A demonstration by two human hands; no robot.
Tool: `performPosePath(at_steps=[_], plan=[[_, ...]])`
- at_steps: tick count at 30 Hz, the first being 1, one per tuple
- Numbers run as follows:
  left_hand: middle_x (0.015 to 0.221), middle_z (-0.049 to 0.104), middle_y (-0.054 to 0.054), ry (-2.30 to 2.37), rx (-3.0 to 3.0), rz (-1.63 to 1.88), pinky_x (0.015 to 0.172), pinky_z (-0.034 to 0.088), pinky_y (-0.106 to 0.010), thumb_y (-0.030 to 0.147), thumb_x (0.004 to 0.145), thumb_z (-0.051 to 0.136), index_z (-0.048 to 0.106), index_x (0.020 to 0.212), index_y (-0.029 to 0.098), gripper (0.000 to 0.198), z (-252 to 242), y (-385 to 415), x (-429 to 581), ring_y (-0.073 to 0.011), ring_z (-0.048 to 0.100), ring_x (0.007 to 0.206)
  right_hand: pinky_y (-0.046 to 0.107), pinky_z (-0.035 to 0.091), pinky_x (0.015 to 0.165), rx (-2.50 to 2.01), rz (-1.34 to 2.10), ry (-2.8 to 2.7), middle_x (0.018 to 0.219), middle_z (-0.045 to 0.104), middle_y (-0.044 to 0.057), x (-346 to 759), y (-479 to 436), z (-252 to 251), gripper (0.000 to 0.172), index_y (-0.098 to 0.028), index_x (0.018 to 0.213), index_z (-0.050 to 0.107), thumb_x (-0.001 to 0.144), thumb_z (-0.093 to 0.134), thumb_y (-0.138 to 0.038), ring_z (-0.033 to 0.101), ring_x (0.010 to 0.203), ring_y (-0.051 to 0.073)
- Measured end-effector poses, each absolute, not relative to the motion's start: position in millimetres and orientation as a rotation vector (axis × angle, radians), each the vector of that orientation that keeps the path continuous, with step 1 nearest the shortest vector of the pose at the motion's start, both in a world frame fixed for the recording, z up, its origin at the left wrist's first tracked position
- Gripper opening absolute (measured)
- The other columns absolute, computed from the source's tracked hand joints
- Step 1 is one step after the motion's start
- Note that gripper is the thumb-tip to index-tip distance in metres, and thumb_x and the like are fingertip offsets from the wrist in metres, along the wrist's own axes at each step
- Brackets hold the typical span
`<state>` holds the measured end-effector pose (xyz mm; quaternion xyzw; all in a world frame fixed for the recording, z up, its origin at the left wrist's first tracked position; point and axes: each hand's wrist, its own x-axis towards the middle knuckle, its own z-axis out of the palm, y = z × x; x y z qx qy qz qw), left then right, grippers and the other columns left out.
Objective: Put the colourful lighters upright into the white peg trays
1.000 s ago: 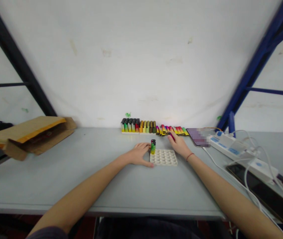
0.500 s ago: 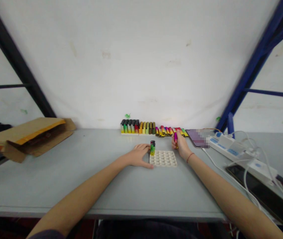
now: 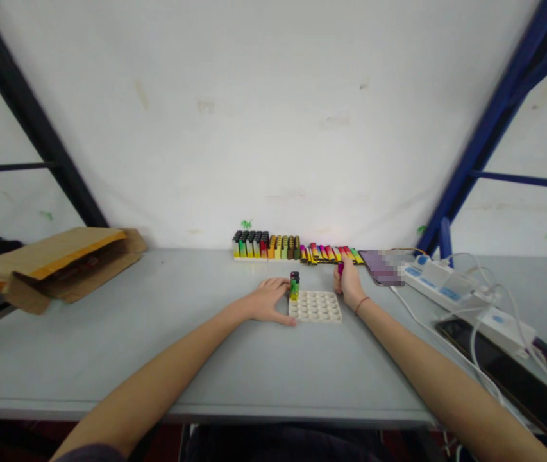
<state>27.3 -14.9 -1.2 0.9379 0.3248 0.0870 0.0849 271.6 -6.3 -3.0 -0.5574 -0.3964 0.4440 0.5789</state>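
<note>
A white tray with round sockets (image 3: 316, 308) lies on the grey table (image 3: 109, 346). One green-and-yellow lighter (image 3: 294, 286) stands upright in its far left corner. My left hand (image 3: 267, 300) rests flat against the tray's left edge, fingers spread beside that lighter. My right hand (image 3: 347, 283) hovers at the tray's far right corner, closed on a pink lighter (image 3: 340, 269) held upright. Behind them, a filled tray of upright lighters (image 3: 266, 244) stands by the wall, with a loose row of colourful lighters (image 3: 331, 253) lying to its right.
A torn brown cardboard box (image 3: 56, 262) lies at the far left. A phone (image 3: 381, 265), a white power strip (image 3: 439, 280) with cables and a dark tablet (image 3: 518, 378) fill the right side. Blue and black frame posts flank the white wall.
My right hand picked a pink lighter out of the loose row and drew it back toward the tray's far right corner. My left hand stayed put.
</note>
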Motion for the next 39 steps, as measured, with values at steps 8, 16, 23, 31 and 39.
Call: performPosePath(at_steps=[8,16,23,31,39], plan=[[0.138,0.046,-0.018,0.977,2.799,0.261,0.108,0.030,-0.047,0.073,0.068,0.067,0.048,0.128,0.015,0.086,-3,-14,27,-0.0372,0.043,0.126,0.026,0.017,0.032,-1.253,1.011,-0.909,0.039,0.022,-0.005,268,-8,-9,0.056,-0.024,0.055,0.040,0.088,0.022,-0.066,0.019,0.032,0.010],[0.138,0.046,-0.019,0.986,2.811,0.236,0.109,0.030,-0.047,0.070,0.068,0.069,0.047,0.129,0.013,0.087,-2,-14,27,-0.0373,0.042,0.127,0.028,0.016,0.031,-1.271,1.014,-0.917,0.035,0.023,-0.006,268,-7,-8,0.069,-0.022,0.057,0.048,0.080,0.022,-0.082,0.019,0.030,0.010],[0.138,0.046,-0.019,0.977,2.814,0.251,0.108,0.031,-0.047,0.072,0.069,0.066,0.047,0.129,0.012,0.087,-4,-13,26,-0.0378,0.043,0.125,0.028,0.017,0.032,-1.267,0.963,-0.930,0.034,0.024,-0.005,266,-7,-9,0.067,-0.022,0.057,0.049,0.085,0.019,-0.075,0.019,0.031,0.010],[0.136,0.047,-0.019,0.984,2.824,0.234,0.107,0.031,-0.046,0.074,0.070,0.065,0.048,0.129,0.011,0.087,-4,-12,26,-0.0371,0.044,0.124,0.027,0.019,0.032,-1.257,0.944,-1.009,0.039,0.025,-0.005,273,0,-21,0.061,-0.024,0.063,0.049,0.088,0.016,-0.069,0.018,0.032,0.010],[0.138,0.045,-0.018,0.968,2.814,0.255,0.108,0.031,-0.047,0.075,0.069,0.065,0.047,0.129,0.013,0.088,-4,-13,27,-0.0369,0.043,0.125,0.028,0.017,0.032,-1.281,1.008,-0.972,0.037,0.022,-0.006,271,-2,-15,0.068,-0.024,0.057,0.046,0.081,0.017,-0.080,0.019,0.031,0.010]])
